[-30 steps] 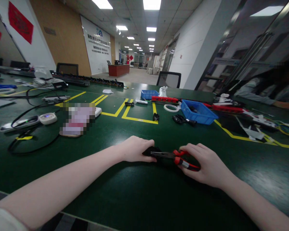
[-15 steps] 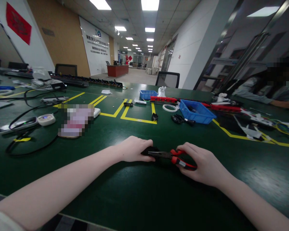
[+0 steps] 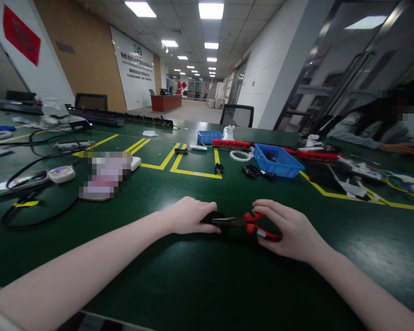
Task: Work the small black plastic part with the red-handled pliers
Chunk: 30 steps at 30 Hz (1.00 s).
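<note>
Gripped in right hand (image 3: 291, 230): slim-nosed pliers (image 3: 239, 222), red handles. Pinned under left hand (image 3: 189, 215): small matte black part (image 3: 212, 215). Unchanged since before.

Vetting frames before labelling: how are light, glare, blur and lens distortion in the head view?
Head view: ceiling panels light the scene evenly. The left hand on a black part and the right hand on the pliers are sharp, with soft shadow under them. There is pale glare on the table at right and wide-angle bowing at the edges. A pixelated patch sits left, another over a person.
</note>
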Available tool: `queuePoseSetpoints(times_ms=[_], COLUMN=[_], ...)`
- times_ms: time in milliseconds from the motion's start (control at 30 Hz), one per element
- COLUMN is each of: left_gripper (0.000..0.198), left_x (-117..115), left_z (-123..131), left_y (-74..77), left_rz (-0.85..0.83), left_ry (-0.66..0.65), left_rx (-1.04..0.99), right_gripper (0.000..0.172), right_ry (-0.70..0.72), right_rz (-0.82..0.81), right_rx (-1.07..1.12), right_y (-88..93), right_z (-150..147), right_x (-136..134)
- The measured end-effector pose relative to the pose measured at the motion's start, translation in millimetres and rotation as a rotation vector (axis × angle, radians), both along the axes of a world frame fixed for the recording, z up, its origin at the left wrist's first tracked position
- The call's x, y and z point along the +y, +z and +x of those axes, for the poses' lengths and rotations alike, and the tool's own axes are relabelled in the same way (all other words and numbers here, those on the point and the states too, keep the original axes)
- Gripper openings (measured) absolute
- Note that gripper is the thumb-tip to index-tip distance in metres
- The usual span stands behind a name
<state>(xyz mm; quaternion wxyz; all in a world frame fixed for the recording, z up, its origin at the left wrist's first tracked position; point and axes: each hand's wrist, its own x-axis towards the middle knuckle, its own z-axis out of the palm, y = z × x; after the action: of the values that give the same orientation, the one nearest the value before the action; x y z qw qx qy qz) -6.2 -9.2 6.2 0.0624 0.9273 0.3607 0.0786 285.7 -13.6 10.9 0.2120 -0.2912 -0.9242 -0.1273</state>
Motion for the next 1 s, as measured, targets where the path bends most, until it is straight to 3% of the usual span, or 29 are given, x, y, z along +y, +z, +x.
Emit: queuePoseSetpoints(times_ms=[167, 533, 1000], left_gripper=[0.036, 0.037, 0.035], left_x=[-0.3, 0.9, -0.8], left_z=[0.3, -0.7, -0.3], left_y=[0.4, -1.2, 1.4], left_rz=[0.016, 0.019, -0.007], left_ry=[-0.007, 0.000, 0.029], left_rx=[0.005, 0.013, 0.023], right_gripper=[0.044, 0.038, 0.035], right_ry=[0.012, -0.016, -0.027], right_rz=[0.028, -0.092, -0.065], right_rx=[0.005, 0.025, 0.024], right_y=[0.0, -1.0, 0.2], right_z=[0.9, -5.4, -10.4], right_x=[-0.4, -4.8, -9.1])
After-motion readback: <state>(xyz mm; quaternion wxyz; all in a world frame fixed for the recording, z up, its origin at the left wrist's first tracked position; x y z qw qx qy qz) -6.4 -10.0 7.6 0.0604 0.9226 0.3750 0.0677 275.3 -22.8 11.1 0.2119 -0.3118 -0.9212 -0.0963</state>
